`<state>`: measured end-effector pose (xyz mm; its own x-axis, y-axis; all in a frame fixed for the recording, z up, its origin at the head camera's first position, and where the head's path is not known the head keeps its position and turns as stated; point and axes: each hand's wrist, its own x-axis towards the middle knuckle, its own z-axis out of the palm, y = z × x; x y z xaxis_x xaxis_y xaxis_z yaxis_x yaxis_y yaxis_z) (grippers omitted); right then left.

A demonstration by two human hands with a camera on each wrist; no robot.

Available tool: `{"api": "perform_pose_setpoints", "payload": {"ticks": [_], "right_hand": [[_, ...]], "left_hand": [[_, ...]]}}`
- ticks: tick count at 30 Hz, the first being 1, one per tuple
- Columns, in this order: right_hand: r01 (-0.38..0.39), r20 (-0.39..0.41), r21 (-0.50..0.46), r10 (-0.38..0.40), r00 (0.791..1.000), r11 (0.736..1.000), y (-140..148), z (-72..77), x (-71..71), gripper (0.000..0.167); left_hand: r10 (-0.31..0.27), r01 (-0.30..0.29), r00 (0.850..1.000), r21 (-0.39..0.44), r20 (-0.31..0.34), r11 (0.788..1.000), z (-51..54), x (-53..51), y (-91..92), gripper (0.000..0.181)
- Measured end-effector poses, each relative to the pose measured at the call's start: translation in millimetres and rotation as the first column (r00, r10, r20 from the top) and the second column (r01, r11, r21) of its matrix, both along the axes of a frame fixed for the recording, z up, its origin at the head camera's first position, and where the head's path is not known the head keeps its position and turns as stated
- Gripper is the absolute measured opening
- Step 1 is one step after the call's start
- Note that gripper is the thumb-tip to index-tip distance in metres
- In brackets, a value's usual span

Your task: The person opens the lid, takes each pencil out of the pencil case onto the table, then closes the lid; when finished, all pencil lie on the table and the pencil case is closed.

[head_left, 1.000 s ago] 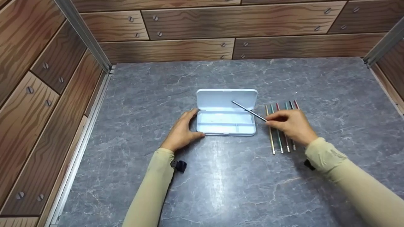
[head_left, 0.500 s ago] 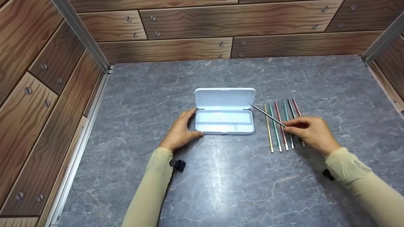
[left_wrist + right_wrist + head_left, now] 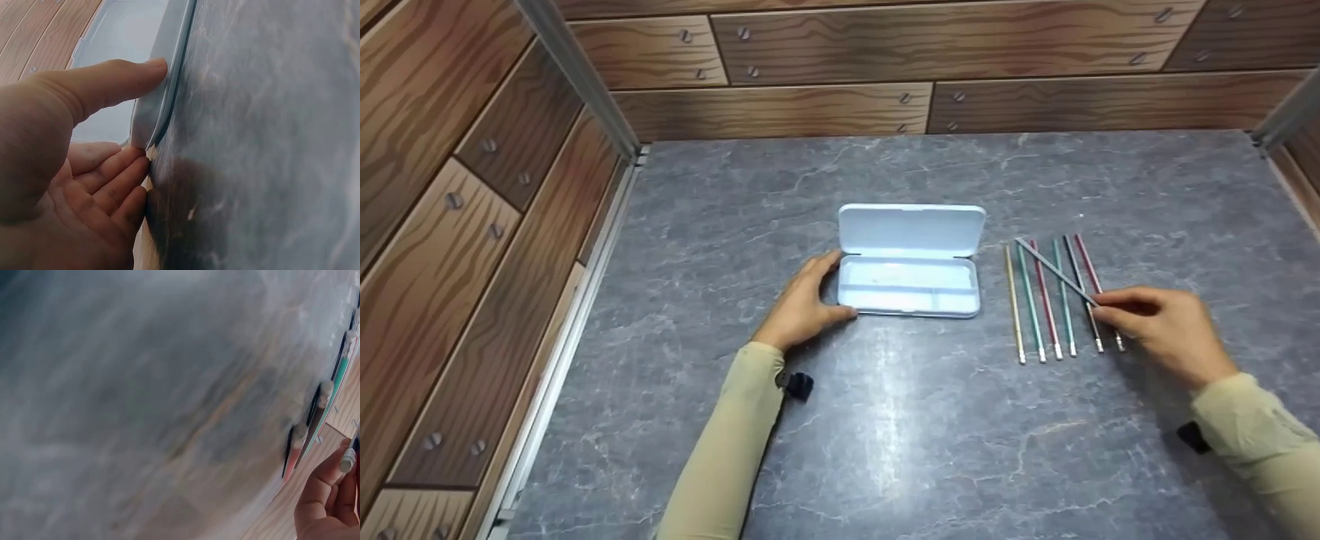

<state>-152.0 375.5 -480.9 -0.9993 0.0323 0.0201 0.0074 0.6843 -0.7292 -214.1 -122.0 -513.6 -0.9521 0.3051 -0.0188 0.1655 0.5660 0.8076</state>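
A pale blue pencil case (image 3: 911, 231) lies with its lid raised on the table. My left hand (image 3: 802, 304) holds its left end, thumb along the front wall and fingers by the end and back corner. In the left wrist view, the thumb (image 3: 132, 79) lies against the case wall (image 3: 149, 115). To the right, my right hand (image 3: 1174, 330) pinches a silvery-grey pencil (image 3: 1054, 270) near its eraser end, which shows white in the right wrist view. This pencil slants over a row of several pencils, among them a yellow pencil (image 3: 1014, 307) and a red pencil (image 3: 1047, 300).
The grey marbled tabletop (image 3: 960, 435) extends around the case and pencils. Wood-patterned panels (image 3: 825, 52) stand behind it and at both sides. A metal rail (image 3: 570, 330) runs along the left edge.
My right hand has moved right with the pencil, from over the case's side to over the pencil row. The left hand stays at the case. The head view has shifted slightly.
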Motion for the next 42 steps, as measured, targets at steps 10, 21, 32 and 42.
{"api": "perform_pose_setpoints", "payload": {"ticks": [10, 21, 32, 42], "right_hand": [[0.148, -0.041, 0.006, -0.147, 0.988, 0.989, 22.5, 10.4, -9.2, 0.038], [0.221, -0.105, 0.07, -0.213, 0.971, 0.973, 31.8, 22.9, -26.1, 0.036], [0.262, -0.118, 0.19, -0.243, 0.963, 0.946, 32.6, 18.4, -27.2, 0.03], [0.221, -0.036, 0.233, -0.219, 0.975, 0.947, 25.2, -2.4, -5.9, 0.027]], "left_hand": [[-0.022, 0.022, 0.999, 0.006, -0.034, 1.0, 11.1, -19.9, 9.4, 0.098], [-0.014, 0.014, 0.999, 0.005, -0.047, 1.0, 26.4, -34.4, 10.9, 0.098], [0.015, -0.015, 1.0, 0.029, -0.002, 0.999, 16.1, -25.1, 7.9, 0.098], [0.02, -0.022, 1.0, 0.05, 0.024, 0.999, 2.5, -2.2, 3.0, 0.097]]}}
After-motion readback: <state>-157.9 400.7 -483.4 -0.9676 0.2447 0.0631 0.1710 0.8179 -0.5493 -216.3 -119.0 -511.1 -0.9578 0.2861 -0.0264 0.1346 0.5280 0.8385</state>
